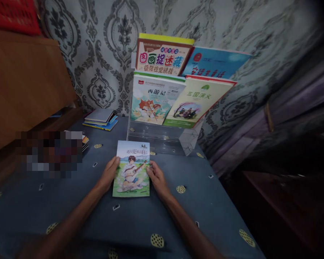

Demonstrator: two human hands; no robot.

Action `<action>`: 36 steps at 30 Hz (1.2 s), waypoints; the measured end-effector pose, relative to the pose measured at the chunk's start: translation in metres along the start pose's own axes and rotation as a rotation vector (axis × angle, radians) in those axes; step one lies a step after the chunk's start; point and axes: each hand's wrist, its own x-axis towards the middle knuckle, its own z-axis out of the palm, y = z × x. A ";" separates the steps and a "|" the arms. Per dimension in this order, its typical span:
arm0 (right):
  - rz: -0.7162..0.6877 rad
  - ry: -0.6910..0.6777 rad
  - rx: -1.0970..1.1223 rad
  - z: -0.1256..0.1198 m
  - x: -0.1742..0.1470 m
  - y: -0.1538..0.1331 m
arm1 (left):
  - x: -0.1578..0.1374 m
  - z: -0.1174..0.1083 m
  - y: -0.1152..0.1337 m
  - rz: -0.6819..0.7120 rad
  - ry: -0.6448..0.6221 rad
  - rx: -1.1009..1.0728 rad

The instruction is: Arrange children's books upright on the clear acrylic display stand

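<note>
A paperback book [131, 172] with a guitar player drawn on its cover is held upright, cover facing me, over the dark blue cloth. My left hand [109, 175] grips its left edge, and my right hand [158, 178] grips the right edge; the fingers behind the book are hidden. Just beyond it stands a clear acrylic book rack [156, 138]. In the rack's front row are a green-topped book [153, 104] and a red-edged book [197, 104]. Behind them rise a yellow-topped book [162, 57] and a blue book [216, 63].
A small stack of books [99, 118] lies at the back left, with a blurred-out pile [54, 153] nearer me. An orange-brown wooden cabinet [27, 82] borders the left side, with a red basket [13, 16] on top. Patterned wallpaper [97, 54] rises behind, and a curtain [248, 122] hangs at right.
</note>
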 end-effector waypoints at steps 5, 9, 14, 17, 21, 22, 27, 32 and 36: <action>-0.041 -0.021 -0.009 -0.006 0.003 0.000 | 0.006 -0.013 0.017 -0.035 -0.203 0.075; -0.100 -0.059 -0.028 -0.014 0.012 -0.003 | 0.020 -0.019 0.030 0.007 -0.292 0.247; -0.184 -0.046 -0.103 -0.024 0.039 -0.020 | 0.043 -0.008 0.059 0.136 -0.403 0.406; -0.226 -0.013 -0.118 -0.028 0.055 -0.037 | 0.053 0.004 0.079 0.186 -0.415 0.427; -0.253 0.001 -0.142 -0.032 0.066 -0.060 | 0.062 0.016 0.097 0.213 -0.425 0.433; -0.261 0.001 -0.146 -0.033 0.067 -0.065 | 0.064 0.019 0.100 0.222 -0.425 0.428; -0.301 0.020 -0.158 -0.037 0.077 -0.088 | 0.074 0.032 0.117 0.276 -0.423 0.414; -0.335 0.041 -0.145 -0.041 0.094 -0.110 | 0.082 0.045 0.138 0.319 -0.373 0.409; -0.369 0.047 -0.134 -0.041 0.105 -0.126 | 0.087 0.051 0.153 0.377 -0.369 0.400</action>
